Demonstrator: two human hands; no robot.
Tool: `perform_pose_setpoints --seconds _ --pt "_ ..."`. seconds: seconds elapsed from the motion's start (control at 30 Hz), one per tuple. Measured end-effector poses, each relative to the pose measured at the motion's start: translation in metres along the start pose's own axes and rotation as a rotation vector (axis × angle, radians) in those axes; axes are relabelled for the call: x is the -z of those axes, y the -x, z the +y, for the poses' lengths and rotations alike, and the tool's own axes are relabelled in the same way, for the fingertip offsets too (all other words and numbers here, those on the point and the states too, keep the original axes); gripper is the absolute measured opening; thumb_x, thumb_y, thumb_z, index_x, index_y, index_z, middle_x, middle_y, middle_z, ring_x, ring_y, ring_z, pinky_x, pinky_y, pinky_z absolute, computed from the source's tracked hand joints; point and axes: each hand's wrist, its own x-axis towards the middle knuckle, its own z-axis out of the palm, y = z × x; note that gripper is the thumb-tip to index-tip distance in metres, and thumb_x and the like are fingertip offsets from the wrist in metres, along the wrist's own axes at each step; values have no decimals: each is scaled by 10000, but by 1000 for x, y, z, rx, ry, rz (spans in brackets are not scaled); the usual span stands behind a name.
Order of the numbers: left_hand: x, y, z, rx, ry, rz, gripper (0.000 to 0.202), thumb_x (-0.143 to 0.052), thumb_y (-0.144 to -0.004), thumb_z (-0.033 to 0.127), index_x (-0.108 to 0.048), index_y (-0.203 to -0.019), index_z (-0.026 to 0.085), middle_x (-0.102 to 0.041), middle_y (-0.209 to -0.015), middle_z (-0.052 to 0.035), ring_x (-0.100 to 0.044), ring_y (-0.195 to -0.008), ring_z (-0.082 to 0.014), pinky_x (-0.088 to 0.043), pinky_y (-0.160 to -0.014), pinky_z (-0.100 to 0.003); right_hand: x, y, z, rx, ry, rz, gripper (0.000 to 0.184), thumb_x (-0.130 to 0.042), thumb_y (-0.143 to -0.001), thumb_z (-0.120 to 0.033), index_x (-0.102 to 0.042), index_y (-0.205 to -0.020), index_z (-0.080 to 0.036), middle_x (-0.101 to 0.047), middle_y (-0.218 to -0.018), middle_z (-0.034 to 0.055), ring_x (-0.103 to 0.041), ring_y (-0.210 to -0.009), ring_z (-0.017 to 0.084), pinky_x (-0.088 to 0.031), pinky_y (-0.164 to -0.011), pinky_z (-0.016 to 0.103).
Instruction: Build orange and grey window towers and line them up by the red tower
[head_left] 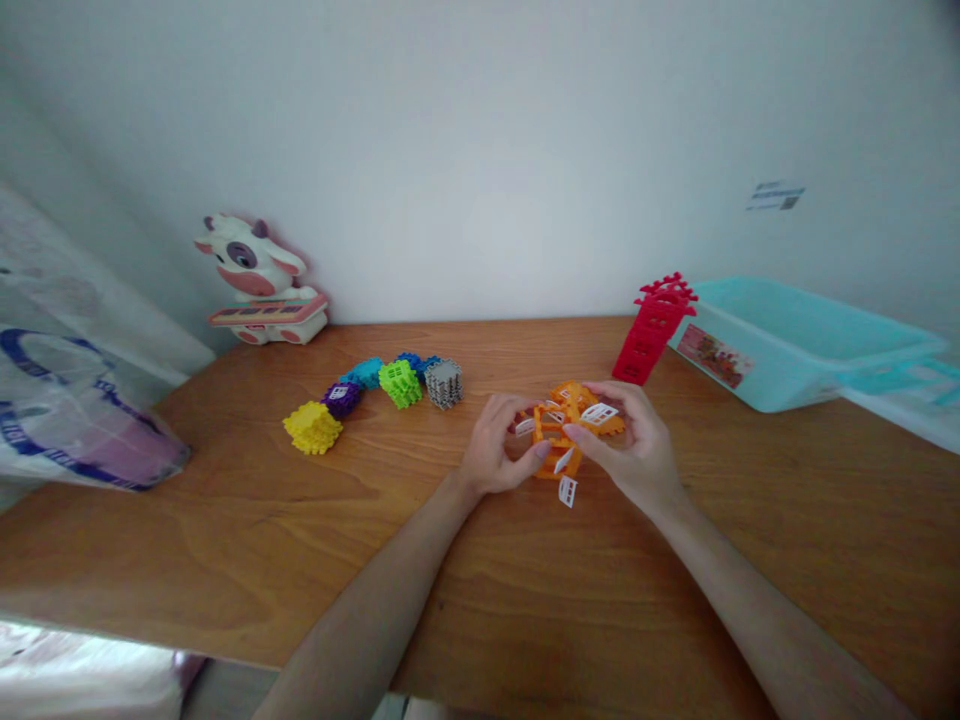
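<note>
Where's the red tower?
In the head view, the red tower is right of centre, by the blue-green bin, beyond the right hand.

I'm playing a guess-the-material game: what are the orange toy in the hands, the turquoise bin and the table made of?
Orange toy: probably hard plastic, since its bright, even colour runs through thin, neat frames.
Turquoise bin: likely smooth plastic; its corners are rounded and its walls look slightly cloudy.
Table: wood or a wood-look top, with a soft sheen and brown grain lines.
</note>
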Motion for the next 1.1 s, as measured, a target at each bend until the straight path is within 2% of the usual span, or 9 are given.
perform_pose_setpoints --seconds 0.17,0.33,0.53,0.7,0.83,1.1 --pt "1 2 0 -30 -18 68 477 -530 -916 441 -509 -1325 197 -623 -1191 -134 -564 -1055 -262 -476 -895 -427 1 0 -8 116 109 -24 471 -811 -768 -403 -638 -1185 -266 -633 -1128 85 -631 -1033 269 -543 -917 455" --pt "2 4 0 -83 -68 141 484 -489 -935 453 -499 -1352 207 -578 -1213 -138 -523 -1110 -277 -446 -948 -452 0 3 -9 79 103 -45 552 -803 -777 -408 -601 -1274 -280 -666 -1211 88 -646 -1075 281 -538 -952 473" --pt "3 3 2 -112 -75 98 510 -502 -923 479 -493 -1361 218 -584 -1229 -139 -533 -1129 -283 -429 -979 -457 1 5 -8 38 104 -104 550 -796 -779 -421 -601 -1277 -291 -675 -1259 82 -653 -1127 295 -517 -998 498" --pt "2 2 3 -129 -60 80 541 -497 -923 493 -460 -1387 217 -585 -1249 -147 -546 -1128 -290 -441 -964 -461 0 5 -10 78 106 -191 545 -754 -815 -402 -571 -1317 -296 -658 -1303 88 -624 -1195 304 -490 -1039 525" --pt "3 2 2 -135 -50 71 513 -509 -923 475 -477 -1365 217 -589 -1230 -141 -547 -1118 -282 -441 -960 -456 -1 6 -8 118 106 -223 549 -732 -835 -361 -547 -1348 -301 -643 -1328 84 -609 -1219 298 -478 -1056 522" --pt "3 2 4 -127 -71 54 440 -482 -941 458 -527 -1302 210 -593 -1184 -136 -559 -1097 -276 -450 -946 -443 1 7 -7 80 39 -293 516 -645 -900 -337 -501 -1395 -304 -611 -1388 83 -576 -1280 289 -452 -1092 529"
